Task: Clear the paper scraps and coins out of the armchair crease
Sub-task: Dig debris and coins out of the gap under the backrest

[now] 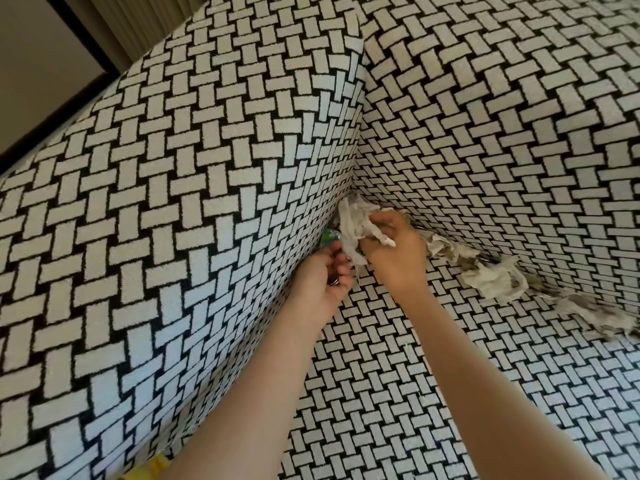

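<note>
The armchair (207,188) is covered in a black and white woven pattern. In the corner crease where armrest, backrest and seat meet, my right hand (398,258) is closed around a crumpled white paper scrap (353,220). My left hand (325,282) sits just beside it against the armrest, fingers curled around coins (334,280), of which a metal edge shows. A small green patterned scrap (327,238) pokes out of the crease above the left hand. More crumpled paper scraps (491,278) lie along the back crease to the right.
The seat cushion (398,393) stretches below both forearms. A yellow object (157,462) shows at the bottom edge beside the armrest. Beyond the armrest at top left are a beige curtain (138,19) and a wall with dark trim.
</note>
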The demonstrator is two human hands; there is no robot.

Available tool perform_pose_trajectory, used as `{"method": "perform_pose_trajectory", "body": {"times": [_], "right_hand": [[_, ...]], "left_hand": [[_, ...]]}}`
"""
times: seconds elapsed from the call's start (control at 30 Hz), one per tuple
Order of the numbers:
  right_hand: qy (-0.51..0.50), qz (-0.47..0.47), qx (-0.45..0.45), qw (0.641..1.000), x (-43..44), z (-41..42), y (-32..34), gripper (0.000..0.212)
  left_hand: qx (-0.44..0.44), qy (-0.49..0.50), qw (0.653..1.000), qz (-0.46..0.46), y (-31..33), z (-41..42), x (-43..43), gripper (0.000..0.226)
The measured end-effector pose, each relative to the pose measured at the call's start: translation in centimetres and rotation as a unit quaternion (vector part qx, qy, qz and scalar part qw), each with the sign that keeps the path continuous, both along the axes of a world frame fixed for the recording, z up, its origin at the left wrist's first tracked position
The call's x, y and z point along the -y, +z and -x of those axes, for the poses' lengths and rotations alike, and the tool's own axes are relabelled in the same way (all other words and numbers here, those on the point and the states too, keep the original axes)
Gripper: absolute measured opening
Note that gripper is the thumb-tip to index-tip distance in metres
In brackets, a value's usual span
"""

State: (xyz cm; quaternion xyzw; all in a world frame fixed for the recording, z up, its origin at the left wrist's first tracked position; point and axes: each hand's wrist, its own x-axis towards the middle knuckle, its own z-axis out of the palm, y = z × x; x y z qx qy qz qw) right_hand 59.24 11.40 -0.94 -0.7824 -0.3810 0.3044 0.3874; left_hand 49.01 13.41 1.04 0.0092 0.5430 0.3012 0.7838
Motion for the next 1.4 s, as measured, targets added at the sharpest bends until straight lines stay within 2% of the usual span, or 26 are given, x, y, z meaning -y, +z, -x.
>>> {"method": "perform_pose_trajectory", "body": {"times": [0.2, 0.3, 0.37, 0.47, 0.6, 0.7, 0.77, 0.83, 0.9, 0.97, 1.0, 1.07, 1.17, 1.3, 1.4], "right_hand": [[0.020, 0.003, 0.022, 1.000, 1.1, -0.7, 0.5, 0.009], [0.042, 0.012, 0.011, 0.999, 1.7, -0.9, 0.3, 0.021], [0.053, 0.025, 0.011, 0.998, 2.1, -0.9, 0.3, 0.029], [0.047, 0.029, 0.017, 0.998, 2.8, -1.0, 0.5, 0.023], [-0.016, -0.036, -0.102, 0.994, 3.2, -1.5, 1.6, 0.009], [0.075, -0.040, -0.130, 0.988, 3.4, -1.4, 2.4, 0.015], [0.147, -0.013, -0.102, 0.984, 3.3, -0.9, 2.6, 0.012], [0.166, -0.007, -0.078, 0.983, 3.1, -0.9, 2.5, 0.017], [0.105, -0.037, -0.053, 0.992, 2.6, -1.3, 2.2, 0.017], [0.005, -0.032, 0.028, 0.999, 1.7, -2.0, 1.8, 0.019], [-0.028, -0.001, 0.082, 0.996, 1.3, -2.3, 1.7, 0.021], [-0.031, 0.086, 0.155, 0.984, 0.3, -2.5, 1.3, 0.033], [0.002, 0.185, 0.199, 0.962, -1.0, -1.8, 1.1, 0.038], [0.029, 0.241, 0.252, 0.937, -2.0, -1.2, 0.9, 0.029], [0.044, 0.245, 0.281, 0.927, -1.8, -1.3, 0.9, 0.028]], "left_hand": [[0.008, -0.023, 0.995, -0.098, 0.5, -0.2, 0.6, 0.029], [0.000, -0.077, 0.983, -0.164, 0.7, -0.1, 0.8, 0.028], [-0.036, -0.145, 0.971, -0.188, 0.7, -0.2, 1.1, 0.027], [-0.099, -0.193, 0.963, -0.158, 0.6, -0.3, 1.3, 0.019], [-0.069, -0.143, 0.978, -0.136, 0.4, 0.0, 1.2, 0.027], [-0.029, -0.121, 0.984, -0.129, 0.7, -0.5, 1.2, 0.025], [0.002, -0.094, 0.991, -0.098, 1.1, -1.0, 1.1, 0.021], [0.024, -0.068, 0.994, -0.078, 1.4, -1.4, 0.9, 0.021], [0.038, -0.045, 0.996, -0.066, 1.3, -1.5, 0.7, 0.021], [0.033, -0.051, 0.997, -0.053, 1.2, -1.4, 0.4, 0.024], [0.027, -0.060, 0.997, -0.051, 1.2, -1.4, 0.3, 0.025], [0.017, -0.071, 0.996, -0.055, 1.3, -1.5, -0.1, 0.025], [0.014, -0.079, 0.995, -0.064, 1.6, -1.8, -0.4, 0.027], [0.008, -0.099, 0.993, -0.065, 1.6, -2.0, -0.5, 0.028], [0.007, -0.105, 0.992, -0.063, 1.3, -1.5, -0.7, 0.027]]}}
